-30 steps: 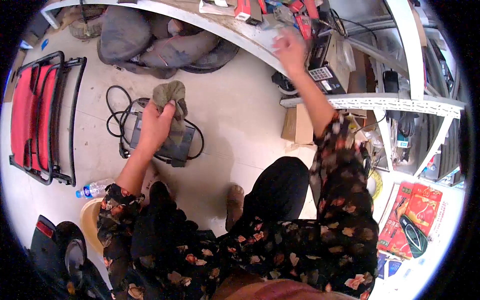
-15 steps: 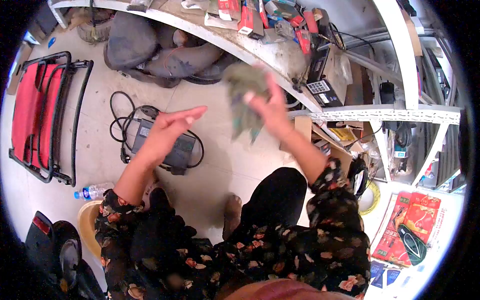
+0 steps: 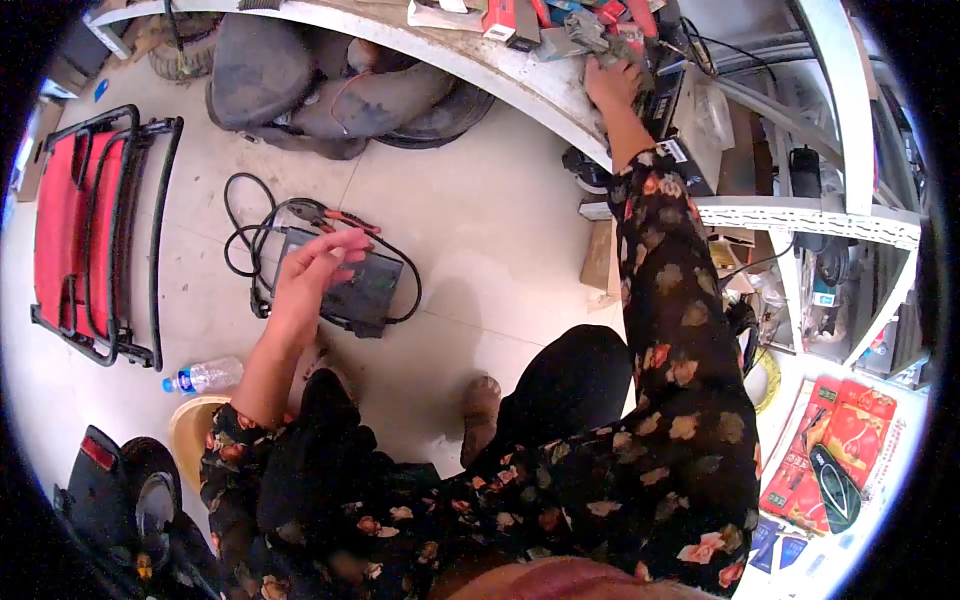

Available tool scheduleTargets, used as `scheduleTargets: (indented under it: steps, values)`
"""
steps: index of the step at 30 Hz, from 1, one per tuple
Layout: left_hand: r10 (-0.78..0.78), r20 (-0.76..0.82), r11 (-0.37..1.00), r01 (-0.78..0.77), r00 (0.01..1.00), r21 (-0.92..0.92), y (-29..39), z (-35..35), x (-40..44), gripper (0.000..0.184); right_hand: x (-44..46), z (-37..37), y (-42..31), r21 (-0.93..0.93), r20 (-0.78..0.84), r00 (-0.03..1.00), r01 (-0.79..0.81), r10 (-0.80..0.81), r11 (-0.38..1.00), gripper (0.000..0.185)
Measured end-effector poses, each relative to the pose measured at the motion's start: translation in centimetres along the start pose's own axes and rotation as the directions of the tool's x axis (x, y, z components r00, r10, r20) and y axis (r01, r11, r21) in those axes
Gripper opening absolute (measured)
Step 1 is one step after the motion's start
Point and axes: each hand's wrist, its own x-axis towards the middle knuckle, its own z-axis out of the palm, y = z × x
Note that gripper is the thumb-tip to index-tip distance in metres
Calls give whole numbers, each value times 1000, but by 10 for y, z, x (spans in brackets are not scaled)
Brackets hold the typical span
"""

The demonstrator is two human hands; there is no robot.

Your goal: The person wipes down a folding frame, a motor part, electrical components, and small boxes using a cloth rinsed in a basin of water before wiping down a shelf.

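Observation:
My right hand [image 3: 615,88] reaches onto the cluttered shelf [image 3: 545,75] at the upper right. A dull green cloth [image 3: 628,50] shows in part at its fingertips; the rest is hard to make out among the small boxes. My left hand [image 3: 322,268] hovers with loosely bent fingers and nothing visible in it. Below it on the floor lies a dark charger-like box [image 3: 368,298] with a black cable [image 3: 240,215] looped around it and red-and-black clips [image 3: 335,216].
Red and white boxes [image 3: 512,22] crowd the shelf. A dark vehicle seat [image 3: 262,75] lies beneath it. A folded red chair [image 3: 85,230], a plastic bottle [image 3: 210,377] and a yellow basin [image 3: 190,435] stand left. A green slipper [image 3: 835,490] lies on red packaging at right.
My right hand has swung up and right from mid-air to the shelf, taking the green cloth with it. My left hand's fingers have curled from stretched out, and it has shifted slightly.

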Motion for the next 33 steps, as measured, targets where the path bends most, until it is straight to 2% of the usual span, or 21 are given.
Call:
scheduleTargets:
  steps: [1, 4, 5, 8, 9, 13, 16, 19, 22, 23, 26, 27, 28, 29, 32, 33]
  values:
    - [-22, -3, 1000, 22, 1000, -4, -2, -2, -2, 32, -3, -4, -6, 89, -16, 1000, -16, 17, 996, 82]
    - [-45, -21, 999, 45, 999, -13, -7, -4, -6, 32, -13, -15, -11, -81, -46, 997, 64, -68, 995, 74]
    - [-37, -22, 999, 36, 999, -14, -7, -5, -4, 31, -15, -10, -10, -169, -142, 980, 114, -139, 979, 67]
    - [-28, -8, 999, 28, 1000, -16, -12, -2, -1, 31, -47, -40, -14, -198, -6, 968, 243, -249, 949, 64]
    - [-21, 0, 1000, 21, 1000, -7, -12, -2, 2, 31, -49, -24, -1, -146, -128, 959, 234, -253, 961, 62]
    - [-22, 27, 999, 21, 999, 27, -14, 0, 3, 30, -95, -66, -14, -174, 100, 952, 303, -290, 937, 59]
    - [-37, 17, 999, 36, 999, 35, -15, -1, 1, 30, -85, -66, -16, -184, 122, 947, 316, -298, 931, 57]
    - [-34, 15, 999, 34, 999, 28, -19, 1, 2, 30, -50, -41, -12, -132, 14, 977, 215, -215, 968, 62]
    - [-38, 25, 999, 38, 999, 24, -22, -1, 3, 29, -24, -36, -10, 73, 2, 1000, 24, -24, 997, 68]
    - [-42, 20, 999, 42, 999, 15, -23, -2, 3, 29, -16, -36, -10, 159, 70, 991, -121, 111, 980, 74]
    - [-57, 7, 998, 57, 998, -20, -25, -3, 2, 29, -34, -46, -26, 66, -33, 977, -208, 211, 976, 78]
    - [-63, 1, 998, 63, 998, -29, -23, -3, 2, 28, -65, -67, -44, 172, -178, 980, -61, 92, 983, 79]
    - [-68, -6, 997, 68, 998, -36, -22, -2, 2, 28, -74, -79, -49, 181, -259, 949, 231, -180, 956, 80]
    - [-66, -6, 997, 66, 998, -34, -21, -2, 2, 28, -80, -85, -51, 164, -339, 838, 501, -428, 850, 82]
    - [-66, 7, 997, 66, 998, -31, -21, 1, 2, 28, -107, -83, -74, 189, -187, 797, 603, -574, 775, 83]
    - [-64, 16, 997, 65, 998, -33, -24, 0, 2, 28, -109, -79, -75, 173, -141, 834, 552, -534, 816, 84]
